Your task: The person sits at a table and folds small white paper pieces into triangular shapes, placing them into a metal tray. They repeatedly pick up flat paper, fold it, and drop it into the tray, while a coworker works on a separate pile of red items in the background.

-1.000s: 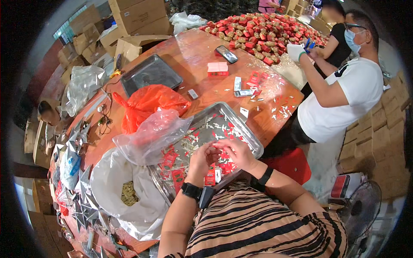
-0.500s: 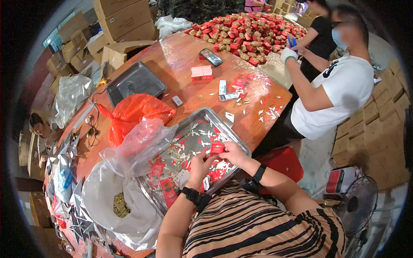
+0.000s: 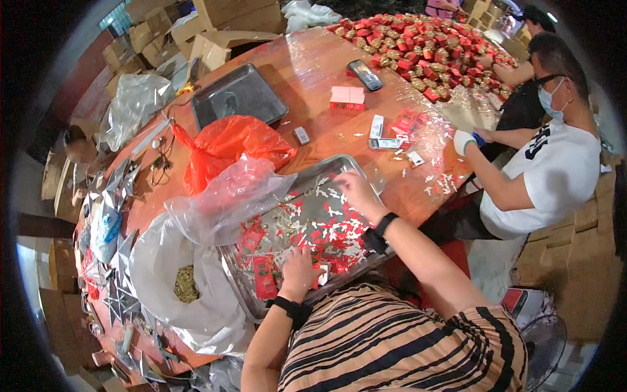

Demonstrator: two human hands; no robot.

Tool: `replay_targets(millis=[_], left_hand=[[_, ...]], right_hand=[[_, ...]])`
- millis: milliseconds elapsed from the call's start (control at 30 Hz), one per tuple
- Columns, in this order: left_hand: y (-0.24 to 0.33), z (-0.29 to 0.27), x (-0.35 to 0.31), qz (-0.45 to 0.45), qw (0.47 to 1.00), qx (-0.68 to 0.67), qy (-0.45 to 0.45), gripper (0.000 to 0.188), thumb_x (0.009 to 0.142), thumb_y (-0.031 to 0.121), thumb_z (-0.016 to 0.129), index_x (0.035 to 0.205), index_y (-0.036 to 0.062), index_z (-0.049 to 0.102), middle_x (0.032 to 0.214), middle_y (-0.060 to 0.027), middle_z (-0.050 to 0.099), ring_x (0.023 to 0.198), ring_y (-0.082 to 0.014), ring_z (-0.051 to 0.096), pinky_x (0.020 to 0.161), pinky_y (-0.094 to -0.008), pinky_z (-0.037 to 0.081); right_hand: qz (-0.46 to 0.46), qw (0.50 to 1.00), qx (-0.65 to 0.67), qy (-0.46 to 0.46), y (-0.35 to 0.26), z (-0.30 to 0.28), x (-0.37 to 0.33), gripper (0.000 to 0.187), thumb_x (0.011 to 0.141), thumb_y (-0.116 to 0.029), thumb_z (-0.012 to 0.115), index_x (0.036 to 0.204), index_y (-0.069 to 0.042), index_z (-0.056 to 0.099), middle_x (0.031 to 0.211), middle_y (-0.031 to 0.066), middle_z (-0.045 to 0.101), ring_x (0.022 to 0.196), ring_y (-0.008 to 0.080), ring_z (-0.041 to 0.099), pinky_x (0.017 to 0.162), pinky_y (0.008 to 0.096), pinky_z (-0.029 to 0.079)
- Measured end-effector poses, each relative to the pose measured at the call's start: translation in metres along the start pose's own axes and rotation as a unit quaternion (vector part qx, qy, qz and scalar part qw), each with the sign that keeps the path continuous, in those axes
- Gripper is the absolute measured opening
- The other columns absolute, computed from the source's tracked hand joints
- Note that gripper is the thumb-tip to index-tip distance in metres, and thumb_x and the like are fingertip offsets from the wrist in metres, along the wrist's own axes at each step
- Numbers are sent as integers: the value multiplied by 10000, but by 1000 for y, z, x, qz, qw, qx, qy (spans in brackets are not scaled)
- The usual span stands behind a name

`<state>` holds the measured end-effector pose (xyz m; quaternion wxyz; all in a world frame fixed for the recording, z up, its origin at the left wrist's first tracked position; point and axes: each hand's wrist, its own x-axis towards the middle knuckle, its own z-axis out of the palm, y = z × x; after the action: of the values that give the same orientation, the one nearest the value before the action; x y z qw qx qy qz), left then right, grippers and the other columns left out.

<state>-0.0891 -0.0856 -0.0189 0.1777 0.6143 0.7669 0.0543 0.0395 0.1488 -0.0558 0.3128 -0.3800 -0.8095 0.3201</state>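
Work in hand: apparently handling loose red and white pieces, scattered across the metal tray at the bench's near side
Left hand: low over the tray's near part, beside red cards; fingers bent, grip cannot be told
Right hand: over the tray's far right; fingers bent, too small to tell if holding anything
Next move: picking one flat piece would likely need a fine pinch
Bench: red bag left of centre, phone farther off, red-and-gold heap at the far right
Room: co-worker right, cardboard boxes far left
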Motion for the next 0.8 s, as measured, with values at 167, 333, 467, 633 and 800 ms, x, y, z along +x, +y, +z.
replay_targets(millis=[167,333,467,633,800], left_hand=[[-7,22,-7,2,998,43,46,547,583,296,773,963,32,482,954,-137,524,861,-288,569,696,-361,506],[-8,24,-8,16,999,8,40,471,605,200,728,958,4,484,943,-151,515,883,-309,543,730,-366,488],[-14,13,-10,-3,990,-136,20,399,624,168,708,951,35,521,937,-166,526,908,-327,539,762,-379,478],[-39,9,-7,-102,832,-544,-33,400,746,229,693,1027,-4,528,870,-76,595,784,-192,591,666,-307,480],[-55,-18,-14,-89,551,-829,-20,272,856,142,480,1090,9,517,941,-73,602,811,-169,594,671,-304,491]], right_hand=[[-72,975,-196,-76,-20,59,21,170,771,-55,465,850,-43,615,925,151,532,925,322,531,748,416,464],[-22,981,-166,-99,3,69,26,101,721,-81,537,763,-12,599,870,198,551,822,356,559,715,430,458],[77,987,-49,-131,-3,52,21,106,713,-111,564,693,-17,608,791,201,567,795,360,563,711,407,455],[-8,998,-39,-47,-40,27,12,103,747,-107,626,720,-12,599,821,107,541,745,202,575,604,310,462],[-13,989,91,-113,-89,18,-15,114,679,-140,673,691,-38,624,810,99,530,737,235,555,640,320,448]])
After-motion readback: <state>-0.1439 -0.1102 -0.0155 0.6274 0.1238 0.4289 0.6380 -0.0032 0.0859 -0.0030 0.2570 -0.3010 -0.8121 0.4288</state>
